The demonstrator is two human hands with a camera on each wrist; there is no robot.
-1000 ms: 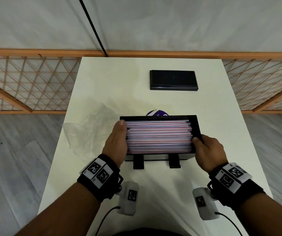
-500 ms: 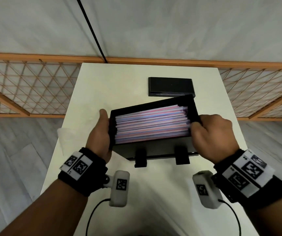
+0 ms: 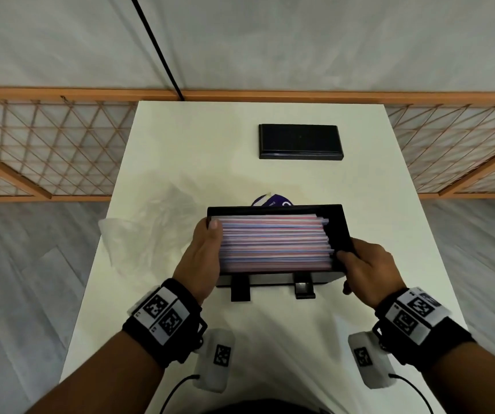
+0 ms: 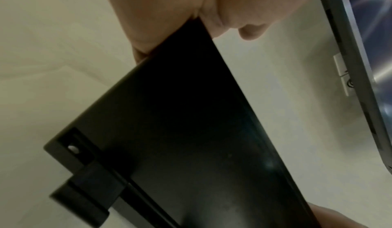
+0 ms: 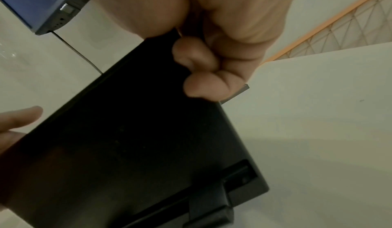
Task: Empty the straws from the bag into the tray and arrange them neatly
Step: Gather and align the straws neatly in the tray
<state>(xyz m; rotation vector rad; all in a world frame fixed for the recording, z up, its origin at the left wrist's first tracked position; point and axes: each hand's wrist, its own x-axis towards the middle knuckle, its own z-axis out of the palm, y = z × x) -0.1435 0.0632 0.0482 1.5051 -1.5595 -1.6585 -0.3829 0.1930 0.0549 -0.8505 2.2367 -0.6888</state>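
While the left hand (image 3: 201,258) and right hand (image 3: 365,270) are gripping the stiff tray (image 3: 337,231) at nine and three o'clock, its light, loose straws (image 3: 273,243) are likely sliding.

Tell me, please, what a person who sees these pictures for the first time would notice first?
First the black tray in the middle of the white table, packed with pink and blue straws lying side by side. The left hand and the right hand grip its two ends. Next, the crumpled clear bag to its left and a black box farther back.
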